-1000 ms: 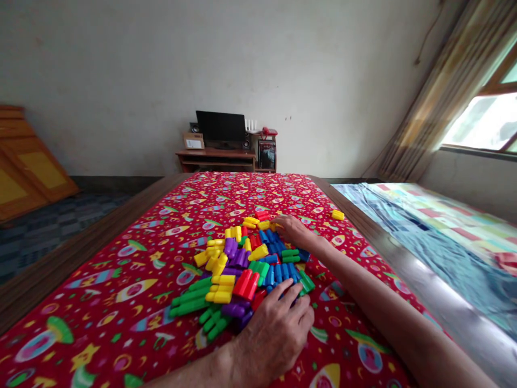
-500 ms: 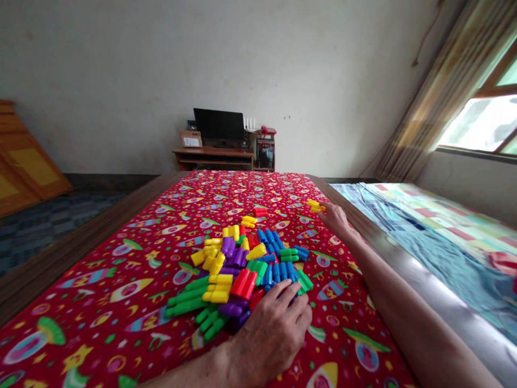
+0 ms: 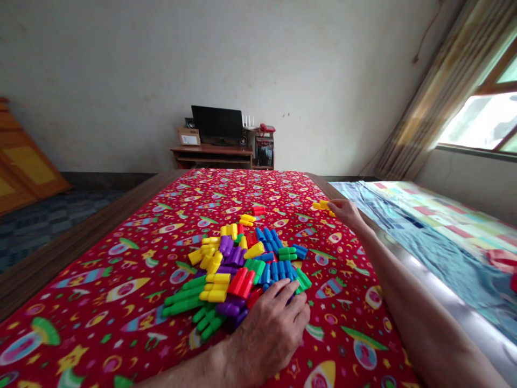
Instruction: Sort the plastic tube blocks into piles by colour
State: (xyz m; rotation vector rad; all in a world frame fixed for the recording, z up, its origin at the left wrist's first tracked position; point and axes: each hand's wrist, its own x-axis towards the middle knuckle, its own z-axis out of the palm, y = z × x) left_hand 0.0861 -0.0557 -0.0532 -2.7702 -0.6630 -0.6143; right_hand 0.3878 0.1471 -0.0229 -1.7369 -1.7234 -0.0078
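At the right edge of the table, my right hand [image 3: 347, 214] is closed on a yellow toy building block [image 3: 322, 205], whose pegs point left. The fingers partly cover it, and I cannot tell whether it is lifted or touching the cloth. My left hand [image 3: 272, 328] rests at the near side of a heap of plastic blocks, its fingers spread and draped over blue blocks [image 3: 281, 271]. Around it lie red blocks [image 3: 242, 283], purple blocks [image 3: 229, 308], yellow blocks [image 3: 215, 288] and green blocks [image 3: 184, 299]. Its fingertips partly hide the pieces beneath.
A red patterned cloth [image 3: 133, 253] covers the long table. One red block [image 3: 258, 210] lies beyond the heap. A desk with a monitor [image 3: 217, 124] stands against the far wall. To the right is a bed with a blue sheet [image 3: 388, 226].
My right hand has shifted slightly right with the yellow block, which has turned a little. My left hand stays on the heap, and the view has tilted slightly.
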